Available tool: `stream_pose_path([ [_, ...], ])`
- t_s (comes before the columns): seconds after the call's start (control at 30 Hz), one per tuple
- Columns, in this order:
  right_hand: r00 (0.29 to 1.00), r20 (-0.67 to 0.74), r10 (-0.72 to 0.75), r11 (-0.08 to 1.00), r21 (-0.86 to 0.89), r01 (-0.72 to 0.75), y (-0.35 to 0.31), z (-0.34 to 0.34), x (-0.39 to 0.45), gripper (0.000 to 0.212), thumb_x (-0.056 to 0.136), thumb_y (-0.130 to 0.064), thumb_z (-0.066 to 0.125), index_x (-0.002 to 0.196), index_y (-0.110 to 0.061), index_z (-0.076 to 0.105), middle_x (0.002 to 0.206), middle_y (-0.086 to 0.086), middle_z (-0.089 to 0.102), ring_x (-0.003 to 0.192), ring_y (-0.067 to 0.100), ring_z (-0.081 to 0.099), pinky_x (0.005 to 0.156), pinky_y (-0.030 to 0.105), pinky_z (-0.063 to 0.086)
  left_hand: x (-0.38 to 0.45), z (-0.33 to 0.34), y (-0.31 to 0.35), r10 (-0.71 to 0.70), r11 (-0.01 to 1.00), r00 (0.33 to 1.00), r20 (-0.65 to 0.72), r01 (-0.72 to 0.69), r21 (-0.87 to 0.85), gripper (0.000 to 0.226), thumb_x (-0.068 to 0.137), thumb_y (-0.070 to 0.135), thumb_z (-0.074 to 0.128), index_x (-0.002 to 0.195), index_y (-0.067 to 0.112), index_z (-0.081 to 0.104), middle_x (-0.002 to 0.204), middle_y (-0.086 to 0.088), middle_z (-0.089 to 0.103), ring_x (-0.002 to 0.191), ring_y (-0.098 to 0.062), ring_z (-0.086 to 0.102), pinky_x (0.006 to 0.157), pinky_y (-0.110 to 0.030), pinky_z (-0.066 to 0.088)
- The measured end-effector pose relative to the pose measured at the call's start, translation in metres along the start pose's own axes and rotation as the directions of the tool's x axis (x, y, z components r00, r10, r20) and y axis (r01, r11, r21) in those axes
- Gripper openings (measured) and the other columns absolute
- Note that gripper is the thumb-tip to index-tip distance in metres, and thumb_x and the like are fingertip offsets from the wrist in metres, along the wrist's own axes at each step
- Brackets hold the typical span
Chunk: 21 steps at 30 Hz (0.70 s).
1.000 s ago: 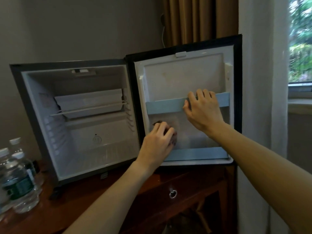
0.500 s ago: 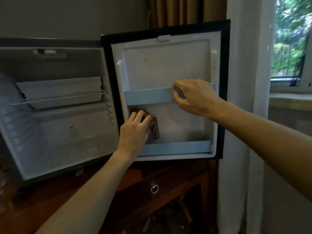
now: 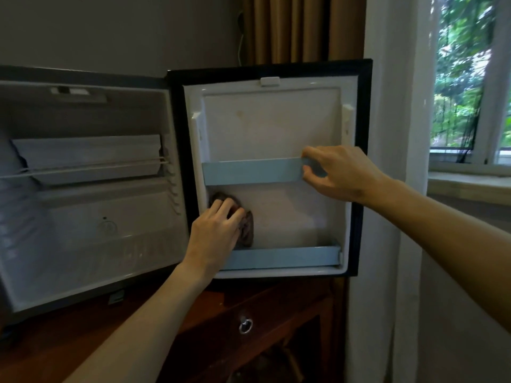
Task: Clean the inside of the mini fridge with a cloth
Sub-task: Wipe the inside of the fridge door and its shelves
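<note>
Progress: wiping is under way on the inner face of the open door [image 3: 272, 128] of the mini fridge [image 3: 83, 189]. The work sits in the lower door compartment, at its hinge-side corner. Judged from the frame, most remains: a faint yellowish mark shows on the upper door panel, well above the cloth, and the main cavity with its wire shelf [image 3: 83, 168] shows no sign of attention, though blur there makes cleanliness hard to read.

Left hand [image 3: 215, 233]: fingers spread and nearly flat, pressing the cloth [image 3: 247, 226] against the door liner. It is a pressing hold rather than a closed fist. The cloth is dark, bunched, mostly under the palm, with a fold showing just right of the fingertips and another just above them. The lower blue rail [image 3: 282, 257] lies just below the hand.

Right hand [image 3: 340, 172]: fingers curled over the right end of the upper blue rail [image 3: 251, 171], thumb beneath, pinching it, apparently steadying the door. It stands up and to the right of the cloth hand, apart from it.
</note>
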State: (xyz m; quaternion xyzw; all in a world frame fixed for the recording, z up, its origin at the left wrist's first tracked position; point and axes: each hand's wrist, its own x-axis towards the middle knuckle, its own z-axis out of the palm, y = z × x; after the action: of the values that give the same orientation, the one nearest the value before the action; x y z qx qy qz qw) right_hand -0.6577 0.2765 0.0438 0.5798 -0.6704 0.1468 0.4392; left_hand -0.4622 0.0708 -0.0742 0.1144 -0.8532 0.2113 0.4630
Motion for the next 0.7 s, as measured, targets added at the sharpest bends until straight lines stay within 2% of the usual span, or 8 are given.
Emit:
stream_pose_path([
  [0.13,0.997,-0.072,0.027,0.999,-0.022,-0.029,-0.004,0.004,-0.002,0.024,0.091,-0.041,0.047,0.093,-0.018,0.054,0.074,-0.002,0.06,0.055,0.019,0.045,0.049,0.025,0.025,0.008,-0.002,0.007,-0.093,0.994,0.995,-0.041,0.09,-0.068,0.018,0.084,0.012,0.073,0.102,0.014,0.067,0.105,-0.005,0.06,0.095,-0.025,0.058,0.063,-0.035,0.054],
  [0.27,0.988,-0.136,0.077,0.996,-0.032,-0.082,-0.013,0.011,-0.005,0.023,0.09,-0.039,0.049,0.087,-0.017,0.052,0.072,-0.001,0.057,0.056,0.018,0.042,0.052,0.026,0.021,0.025,0.0,0.014,-0.094,0.992,0.992,-0.088,0.086,-0.089,0.015,0.086,0.013,0.072,0.1,0.012,0.067,0.108,-0.006,0.06,0.098,-0.026,0.058,0.067,-0.036,0.054],
  [0.4,0.988,-0.13,0.088,0.996,-0.001,-0.089,-0.011,0.013,-0.002,0.024,0.09,-0.039,0.048,0.089,-0.016,0.053,0.073,0.001,0.058,0.058,0.021,0.047,0.056,0.028,0.03,-0.002,0.022,0.023,-0.039,0.996,0.998,-0.047,0.035,-0.086,0.015,0.082,0.008,0.074,0.095,0.01,0.068,0.109,-0.008,0.062,0.101,-0.03,0.06,0.073,-0.04,0.056],
  [0.5,0.983,-0.154,0.101,0.995,0.005,-0.101,-0.011,0.015,-0.004,0.023,0.089,-0.037,0.05,0.086,-0.015,0.053,0.072,0.002,0.058,0.057,0.02,0.044,0.057,0.028,0.027,-0.017,0.03,0.026,-0.09,0.98,0.996,-0.026,0.084,-0.179,0.014,0.08,0.008,0.074,0.093,0.011,0.07,0.108,-0.005,0.065,0.1,-0.027,0.062,0.076,-0.038,0.057],
  [0.57,0.98,-0.167,0.113,0.994,0.007,-0.113,-0.014,0.015,-0.003,0.022,0.088,-0.036,0.051,0.085,-0.014,0.052,0.071,0.002,0.057,0.057,0.019,0.04,0.057,0.028,0.023,-0.012,0.024,0.019,-0.02,0.982,1.0,-0.023,0.016,-0.188,0.008,0.083,0.013,0.069,0.09,0.013,0.07,0.105,-0.003,0.066,0.098,-0.026,0.063,0.071,-0.038,0.057],
  [0.63,0.977,-0.175,0.123,0.992,0.014,-0.122,-0.016,0.016,-0.003,0.022,0.088,-0.035,0.051,0.084,-0.014,0.052,0.071,0.002,0.057,0.058,0.018,0.04,0.057,0.03,0.025,-0.001,0.01,0.006,0.108,0.988,0.994,-0.006,-0.108,-0.113,0.008,0.083,0.017,0.066,0.09,0.014,0.069,0.102,-0.003,0.065,0.094,-0.026,0.063,0.06,-0.037,0.055],
  [0.7,0.974,-0.183,0.137,0.991,0.017,-0.136,-0.018,0.017,-0.004,0.021,0.088,-0.036,0.051,0.084,-0.015,0.051,0.071,0.001,0.056,0.058,0.018,0.04,0.057,0.032,0.033,0.016,-0.007,-0.009,0.107,0.992,0.994,-0.015,-0.107,-0.07,0.01,0.082,0.014,0.069,0.091,0.014,0.067,0.1,-0.003,0.062,0.089,-0.025,0.061,0.056,-0.038,0.052],
])
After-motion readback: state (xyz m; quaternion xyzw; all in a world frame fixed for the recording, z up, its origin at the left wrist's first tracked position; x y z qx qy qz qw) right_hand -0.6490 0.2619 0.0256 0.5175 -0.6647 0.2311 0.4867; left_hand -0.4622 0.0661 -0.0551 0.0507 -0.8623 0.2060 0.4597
